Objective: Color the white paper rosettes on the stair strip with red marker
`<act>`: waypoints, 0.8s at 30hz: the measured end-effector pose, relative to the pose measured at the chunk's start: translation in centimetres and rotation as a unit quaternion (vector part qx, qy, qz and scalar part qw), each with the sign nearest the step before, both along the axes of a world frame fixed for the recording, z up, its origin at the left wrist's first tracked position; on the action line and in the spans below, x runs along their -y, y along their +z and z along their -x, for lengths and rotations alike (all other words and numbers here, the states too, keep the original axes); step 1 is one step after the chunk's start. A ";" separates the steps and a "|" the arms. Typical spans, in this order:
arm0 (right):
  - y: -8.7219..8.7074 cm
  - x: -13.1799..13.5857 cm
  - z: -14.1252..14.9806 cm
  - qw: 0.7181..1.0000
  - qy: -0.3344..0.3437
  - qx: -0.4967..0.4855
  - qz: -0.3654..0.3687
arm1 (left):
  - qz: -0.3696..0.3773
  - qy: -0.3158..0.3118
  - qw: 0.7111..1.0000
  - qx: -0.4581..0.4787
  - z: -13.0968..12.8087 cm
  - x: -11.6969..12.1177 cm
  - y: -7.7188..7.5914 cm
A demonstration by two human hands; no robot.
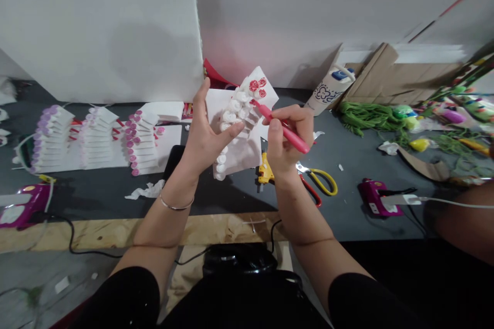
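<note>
My left hand [206, 126] grips the left side of a white paper sheet [247, 157], its thumb lying across a row of small white rolled paper roses [232, 115]. The sheet is tilted above the table. Several roses at its upper right end are coloured red [258, 85]; the others in the row are white. In my right hand [287, 133] is a pinkish-red marker [287, 134], held like a pen. Its tip meets a rose just below the red ones. Under my hands lie a yellow glue gun [264, 170] and scissors [322, 181] with red and yellow handles.
Rows of purple [44, 136], pale pink [92, 136] and deep pink [135, 139] paper roses lie at left. A white tumbler [331, 90], green yarn [360, 115] and cardboard stand at right. Magenta power strips [376, 198] sit near both sides. Another person's arm [466, 216] shows at right.
</note>
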State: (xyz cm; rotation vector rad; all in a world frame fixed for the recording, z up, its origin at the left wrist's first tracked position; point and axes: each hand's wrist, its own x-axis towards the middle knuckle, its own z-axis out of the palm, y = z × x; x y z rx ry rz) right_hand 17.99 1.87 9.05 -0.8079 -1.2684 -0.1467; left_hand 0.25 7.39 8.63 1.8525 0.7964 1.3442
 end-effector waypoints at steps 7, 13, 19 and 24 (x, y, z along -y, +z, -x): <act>0.3 -0.4 -0.5 0.999 -0.002 0.040 0.027 | 0.081 -0.018 0.996 0.034 -0.5 -1.0 -2.3; -0.6 0.2 -1.5 0.991 0.027 0.060 0.116 | 0.253 -0.023 0.966 0.043 0.3 0.8 -7.1; -6.2 2.1 -1.2 0.973 0.074 0.078 0.204 | 0.342 -0.020 0.938 0.061 0.3 2.6 -10.8; -10.4 2.1 -0.7 0.980 0.011 0.139 0.141 | 0.305 0.027 0.949 0.077 -0.4 2.6 -13.2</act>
